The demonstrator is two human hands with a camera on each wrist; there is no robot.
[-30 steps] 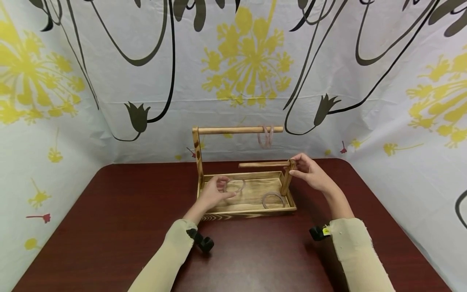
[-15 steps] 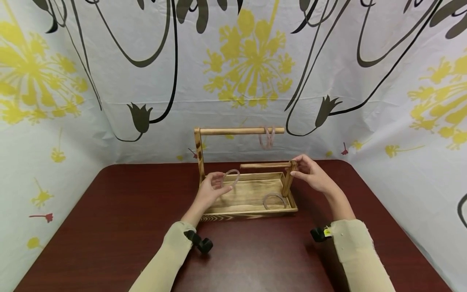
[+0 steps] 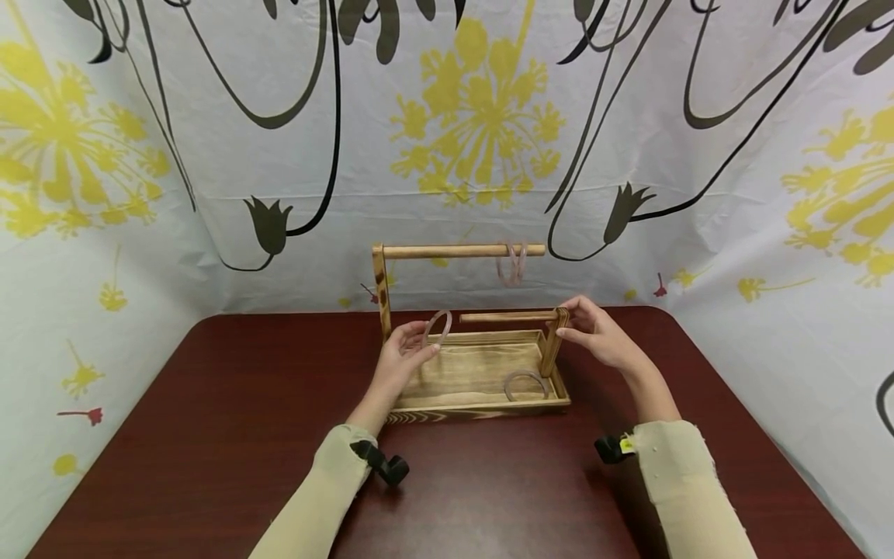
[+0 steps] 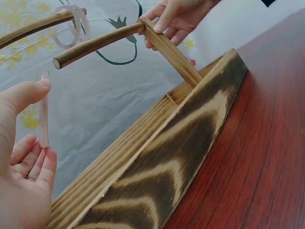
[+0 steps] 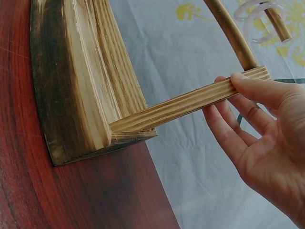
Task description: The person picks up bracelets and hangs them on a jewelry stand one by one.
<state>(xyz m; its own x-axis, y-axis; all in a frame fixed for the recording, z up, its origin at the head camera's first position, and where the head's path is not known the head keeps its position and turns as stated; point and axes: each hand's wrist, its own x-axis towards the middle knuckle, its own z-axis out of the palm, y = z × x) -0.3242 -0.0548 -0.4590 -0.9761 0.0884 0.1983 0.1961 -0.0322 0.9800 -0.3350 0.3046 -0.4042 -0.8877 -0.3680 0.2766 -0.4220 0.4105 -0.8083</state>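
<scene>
My left hand [image 3: 398, 361] pinches a pale pink bangle [image 3: 438, 328] between thumb and fingers. The bangle stands upright over the left part of the wooden tray, just left of the free end of the lower rod [image 3: 499, 317]. In the left wrist view that bangle [image 4: 44, 109] appears edge-on, apart from the rod's tip. My right hand [image 3: 594, 334] grips the top of the short wooden post [image 5: 186, 101] that carries the lower rod. Two bangles [image 3: 512, 264] hang near the right end of the higher rod [image 3: 440, 251]. Another bangle [image 3: 525, 386] lies in the tray's right front corner.
The wooden tray [image 3: 475, 404] stands on a dark red table [image 3: 279, 435], with a tall post [image 3: 381, 291] at its left end. A white cloth with printed flowers [image 3: 447, 171] hangs behind and at both sides.
My left hand has lifted the bangle from within the tray, up and slightly left, and turned it toward edge-on. The right hand stays on the post.
</scene>
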